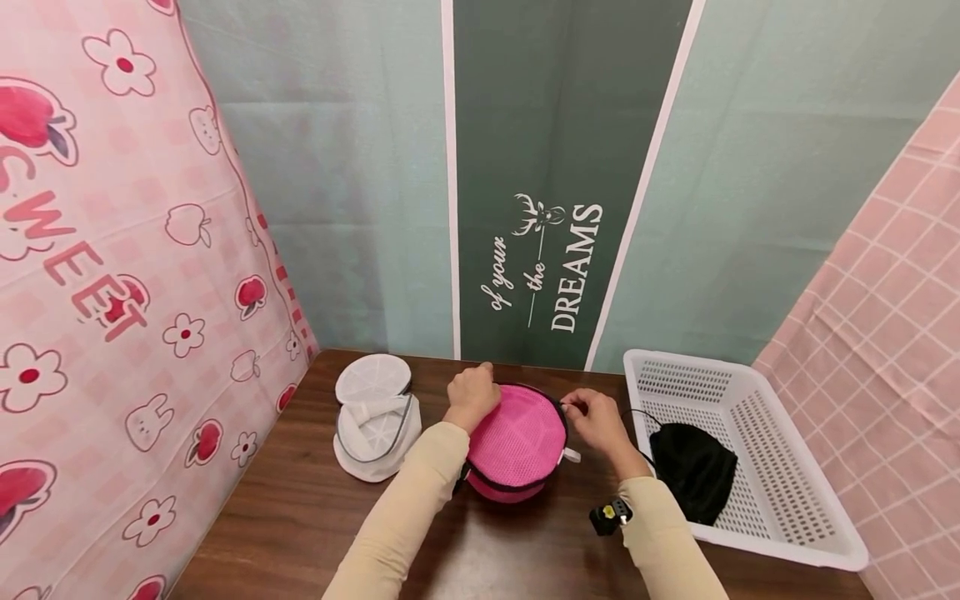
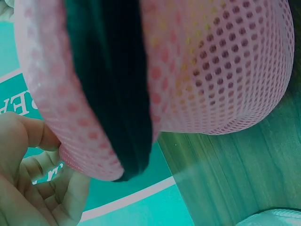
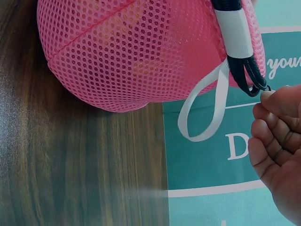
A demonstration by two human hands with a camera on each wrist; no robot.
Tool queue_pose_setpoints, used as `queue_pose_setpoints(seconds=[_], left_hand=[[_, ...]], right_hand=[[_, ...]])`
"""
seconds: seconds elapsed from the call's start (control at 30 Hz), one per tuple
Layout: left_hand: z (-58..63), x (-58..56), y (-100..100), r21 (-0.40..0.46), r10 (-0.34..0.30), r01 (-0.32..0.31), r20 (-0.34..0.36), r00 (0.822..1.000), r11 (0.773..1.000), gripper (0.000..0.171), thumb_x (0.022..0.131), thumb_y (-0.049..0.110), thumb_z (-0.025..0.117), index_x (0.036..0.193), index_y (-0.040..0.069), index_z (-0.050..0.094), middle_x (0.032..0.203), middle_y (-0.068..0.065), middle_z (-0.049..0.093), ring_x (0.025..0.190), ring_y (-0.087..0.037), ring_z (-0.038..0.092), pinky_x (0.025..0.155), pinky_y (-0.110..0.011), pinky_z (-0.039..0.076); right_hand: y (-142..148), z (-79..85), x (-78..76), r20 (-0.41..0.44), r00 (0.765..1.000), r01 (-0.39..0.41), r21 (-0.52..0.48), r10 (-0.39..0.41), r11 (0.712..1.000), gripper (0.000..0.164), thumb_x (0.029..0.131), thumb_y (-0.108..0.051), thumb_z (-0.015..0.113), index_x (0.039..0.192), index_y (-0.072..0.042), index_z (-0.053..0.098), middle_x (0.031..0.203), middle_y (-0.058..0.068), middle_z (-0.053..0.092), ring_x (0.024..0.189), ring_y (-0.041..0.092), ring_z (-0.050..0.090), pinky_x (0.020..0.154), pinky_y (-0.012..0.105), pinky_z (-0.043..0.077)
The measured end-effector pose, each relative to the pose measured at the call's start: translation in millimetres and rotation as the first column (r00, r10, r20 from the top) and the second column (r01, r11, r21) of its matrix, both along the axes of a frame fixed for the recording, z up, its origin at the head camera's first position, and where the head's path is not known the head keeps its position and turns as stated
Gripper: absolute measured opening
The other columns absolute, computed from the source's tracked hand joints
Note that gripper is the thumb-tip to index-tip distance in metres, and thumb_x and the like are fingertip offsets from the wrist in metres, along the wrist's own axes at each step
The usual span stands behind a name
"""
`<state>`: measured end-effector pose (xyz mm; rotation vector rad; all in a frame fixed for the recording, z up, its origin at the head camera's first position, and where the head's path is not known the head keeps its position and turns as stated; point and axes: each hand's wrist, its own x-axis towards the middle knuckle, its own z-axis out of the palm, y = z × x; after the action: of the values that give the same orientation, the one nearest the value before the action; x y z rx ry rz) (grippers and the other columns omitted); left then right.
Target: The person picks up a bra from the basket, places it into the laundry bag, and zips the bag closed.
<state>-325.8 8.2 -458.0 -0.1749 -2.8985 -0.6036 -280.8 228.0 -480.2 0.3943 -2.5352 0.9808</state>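
Observation:
A round pink mesh laundry bag (image 1: 517, 437) with black zipper trim stands on the table between both hands. My left hand (image 1: 474, 393) pinches the far-left edge of its mesh top; in the left wrist view the thumb and fingers (image 2: 44, 139) are right at the pink rim. On the other side my right hand (image 1: 596, 421) pinches the small pull at the end of the black zipper (image 3: 251, 80). A white fabric loop (image 3: 218, 108) hangs from the bag beside the zipper end. Something yellowish shows faintly through the mesh.
White mesh bags (image 1: 378, 442) with grey trim lie on the wooden table (image 1: 292, 508) at the left. At the right stands a white plastic basket (image 1: 795, 467) holding a black fabric piece (image 1: 693, 471) with a thin cord. Printed cloths hang behind and at both sides.

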Motion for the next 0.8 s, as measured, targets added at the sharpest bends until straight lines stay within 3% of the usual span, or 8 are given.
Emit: queue_pose_setpoints(seconds=[0.1, 0.3, 0.53, 0.67, 0.8], left_hand=[[-1.0, -0.7, -2, 0.006, 0.028, -0.029, 0.014, 0.999, 1.000, 0.008, 0.083, 0.022, 0.057, 0.080, 0.015, 0.058, 0.077, -0.012, 0.062, 0.072, -0.033, 0.062, 0.055, -0.043, 0.047], [-2.8, -0.2, -3, 0.027, 0.026, -0.027, 0.026, 0.999, 0.999, 0.010, 0.083, 0.022, 0.056, 0.076, 0.016, 0.054, 0.072, -0.009, 0.060, 0.069, -0.032, 0.061, 0.053, -0.041, 0.046], [-4.1, 0.6, -3, 0.047, 0.057, -0.057, -0.016, 0.998, 0.997, 0.008, 0.083, 0.023, 0.056, 0.080, 0.015, 0.055, 0.071, -0.008, 0.061, 0.066, -0.032, 0.060, 0.051, -0.042, 0.045], [-7.8, -0.2, -4, 0.128, 0.065, -0.059, -0.043, 0.997, 0.990, 0.010, 0.083, 0.022, 0.057, 0.077, 0.016, 0.052, 0.067, -0.005, 0.056, 0.064, -0.029, 0.058, 0.050, -0.040, 0.042], [-12.3, 1.4, -2, 0.241, 0.089, -0.077, -0.041, 0.995, 0.968, 0.012, 0.085, 0.022, 0.057, 0.078, 0.016, 0.049, 0.068, -0.003, 0.050, 0.065, -0.027, 0.056, 0.050, -0.038, 0.041]], right_hand=[[0, -0.7, 0.1, -0.004, 1.000, 0.004, 0.001, -0.004, 1.000, 0.009, 0.079, 0.001, 0.068, 0.077, -0.007, 0.066, 0.070, -0.001, 0.060, 0.061, 0.014, 0.049, 0.057, 0.033, 0.042], [1, -0.1, 1.5, -0.004, 1.000, 0.019, 0.001, -0.019, 1.000, 0.008, 0.079, 0.001, 0.068, 0.078, -0.007, 0.067, 0.072, 0.001, 0.061, 0.063, 0.015, 0.050, 0.058, 0.034, 0.042], [3, 1.4, 2.1, 0.009, 0.999, 0.031, 0.000, -0.031, 1.000, 0.002, 0.080, -0.002, 0.067, 0.078, -0.003, 0.066, 0.072, 0.000, 0.060, 0.063, 0.015, 0.050, 0.057, 0.032, 0.042], [4, 0.8, 0.8, 0.022, 0.999, 0.034, -0.012, -0.034, 0.999, 0.005, 0.080, -0.004, 0.068, 0.080, 0.000, 0.065, 0.072, 0.001, 0.060, 0.063, 0.016, 0.050, 0.057, 0.033, 0.042], [2, -0.8, 1.7, 0.020, 0.999, 0.040, -0.022, -0.040, 0.999, 0.003, 0.079, -0.003, 0.069, 0.079, -0.002, 0.065, 0.071, 0.001, 0.060, 0.062, 0.016, 0.050, 0.056, 0.033, 0.042]])
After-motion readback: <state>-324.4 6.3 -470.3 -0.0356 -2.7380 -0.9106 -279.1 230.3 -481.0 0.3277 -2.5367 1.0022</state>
